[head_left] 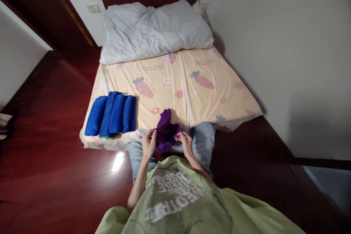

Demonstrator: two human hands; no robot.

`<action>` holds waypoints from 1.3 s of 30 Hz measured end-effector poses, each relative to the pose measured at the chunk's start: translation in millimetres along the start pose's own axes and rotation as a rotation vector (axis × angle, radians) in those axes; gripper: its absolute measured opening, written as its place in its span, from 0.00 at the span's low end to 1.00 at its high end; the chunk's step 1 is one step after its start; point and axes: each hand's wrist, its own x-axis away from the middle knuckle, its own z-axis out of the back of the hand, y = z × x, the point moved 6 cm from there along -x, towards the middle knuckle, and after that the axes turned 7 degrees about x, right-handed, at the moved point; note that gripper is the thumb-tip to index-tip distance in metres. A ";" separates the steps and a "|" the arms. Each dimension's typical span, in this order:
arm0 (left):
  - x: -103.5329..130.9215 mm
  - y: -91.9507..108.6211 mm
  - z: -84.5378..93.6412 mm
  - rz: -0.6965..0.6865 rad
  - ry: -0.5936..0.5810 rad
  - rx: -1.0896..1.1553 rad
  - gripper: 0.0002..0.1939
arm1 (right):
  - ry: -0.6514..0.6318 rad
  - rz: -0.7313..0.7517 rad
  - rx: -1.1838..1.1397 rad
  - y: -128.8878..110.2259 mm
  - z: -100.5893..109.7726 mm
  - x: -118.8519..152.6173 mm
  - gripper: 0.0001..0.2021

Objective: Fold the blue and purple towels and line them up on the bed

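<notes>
A crumpled purple cloth [165,129] lies at the front edge of the bed, between my two hands. My left hand [148,142] pinches its left side between thumb and fingers. On the opposite side, my right hand [185,142] grips the cloth's right edge with the fingertips. Farther left on the bed sit several blue towels [116,113], rolled or folded and set side by side in a row. A bit of green shows under their front end.
The bed [167,69] has a cream sheet with carrots, flowers and rabbits on it. A large white pillow [156,31] lies at its head. White wall [274,62] stands to the right; dark red wooden floor [55,146] surrounds the bed's left and front.
</notes>
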 end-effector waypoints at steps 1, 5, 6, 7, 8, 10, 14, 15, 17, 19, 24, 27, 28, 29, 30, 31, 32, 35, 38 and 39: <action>-2.6 1.9 5.5 -0.010 0.010 -0.010 0.21 | 0.030 0.007 0.018 0.1 6.5 0.1 0.21; -20.2 18.7 48.0 -0.056 0.177 -0.003 0.23 | 0.193 0.088 0.104 -13.9 51.9 -13.2 0.21; -25.6 25.5 62.4 -0.072 0.239 0.007 0.24 | 0.219 0.090 0.090 -18.3 67.2 -20.3 0.21; -31.2 33.1 76.9 -0.088 0.295 0.016 0.25 | 0.235 0.082 0.059 -22.6 83.2 -28.5 0.21; -36.6 41.3 90.8 -0.103 0.341 0.019 0.25 | 0.244 0.070 0.014 -27.1 99.7 -37.2 0.22; -46.3 58.8 116.3 -0.146 0.411 0.014 0.24 | 0.268 0.060 -0.085 -38.2 132.9 -54.4 0.22; -57.6 88.1 160.4 -0.281 0.567 0.010 0.19 | 0.370 0.149 -0.237 -68.5 191.6 -79.8 0.23; -59.5 92.1 169.3 -0.303 0.593 0.015 0.16 | 0.396 0.187 -0.243 -76.8 203.5 -83.5 0.24; -63.3 96.5 183.5 -0.322 0.603 0.032 0.11 | 0.447 0.277 -0.194 -93.8 223.9 -87.5 0.26; -66.0 99.4 192.2 -0.332 0.558 0.036 0.09 | 0.510 0.375 -0.075 -110.3 241.2 -87.7 0.29; -63.4 111.7 191.9 -0.396 0.400 -0.130 0.13 | 0.715 0.551 0.228 -143.8 273.9 -87.5 0.21; -66.1 120.3 181.7 -0.431 0.323 -0.231 0.18 | 0.748 0.589 0.252 -163.2 287.7 -98.1 0.19; -69.1 123.8 178.9 -0.443 0.318 -0.261 0.18 | 0.749 0.592 0.254 -171.0 292.4 -102.6 0.18; -73.6 127.9 176.8 -0.454 0.323 -0.288 0.16 | 0.745 0.590 0.262 -179.8 297.1 -107.3 0.18; -79.3 132.7 175.2 -0.466 0.334 -0.316 0.15 | 0.737 0.586 0.280 -189.4 301.8 -111.9 0.17; -86.2 138.7 174.1 -0.483 0.348 -0.348 0.13 | 0.729 0.585 0.307 -199.9 306.7 -115.9 0.16; -93.9 145.7 173.2 -0.506 0.360 -0.387 0.13 | 0.725 0.592 0.342 -211.0 311.7 -119.0 0.15; -117.9 172.4 171.7 -0.612 0.404 -0.529 0.14 | 0.728 0.657 0.437 -244.3 324.9 -123.6 0.12; -137.0 202.9 170.9 -0.758 0.437 -0.580 0.14 | 0.662 0.733 0.425 -269.6 330.7 -128.1 0.10; -142.2 212.4 170.1 -0.805 0.432 -0.577 0.13 | 0.626 0.730 0.396 -275.0 331.6 -130.9 0.10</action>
